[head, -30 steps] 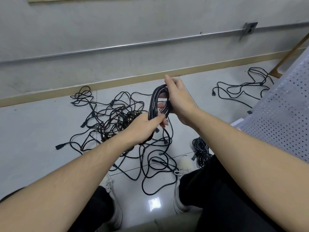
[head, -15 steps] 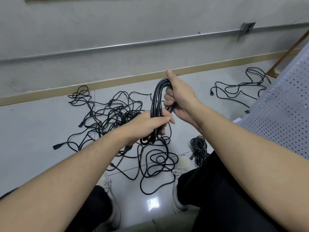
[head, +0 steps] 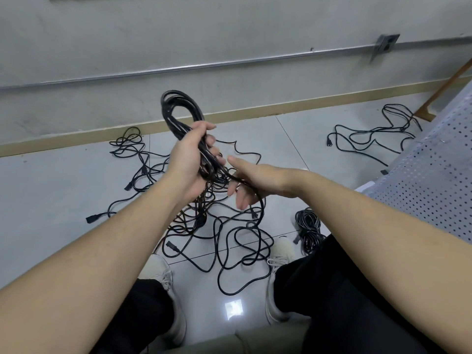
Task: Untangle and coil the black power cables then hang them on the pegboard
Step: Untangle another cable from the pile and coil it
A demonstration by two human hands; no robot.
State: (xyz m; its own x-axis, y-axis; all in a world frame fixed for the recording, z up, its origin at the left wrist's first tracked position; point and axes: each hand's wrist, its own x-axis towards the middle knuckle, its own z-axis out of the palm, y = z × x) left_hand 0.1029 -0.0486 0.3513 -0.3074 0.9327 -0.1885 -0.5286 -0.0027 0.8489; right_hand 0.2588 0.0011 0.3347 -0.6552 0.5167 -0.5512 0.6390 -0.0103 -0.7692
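Observation:
My left hand (head: 190,159) grips a coil of black power cable (head: 176,108) around its middle; the coil's loop stands up above the fist. A loose strand runs from the coil across my right hand (head: 245,182), whose fingers are straight and spread just right of the coil. Below both hands a tangle of black cables (head: 214,226) lies on the tiled floor. The white perforated pegboard (head: 434,175) leans at the right edge.
A small finished coil (head: 307,232) lies by my right shoe. Another loose cable (head: 370,135) is spread on the floor at the far right, near a wooden leg (head: 444,90). A wall with a metal conduit runs along the back. My knees and shoes fill the bottom.
My right hand has let go of the coil's top and dropped lower, with its fingers straightened. My left hand has lifted the coil and tilted it to the left.

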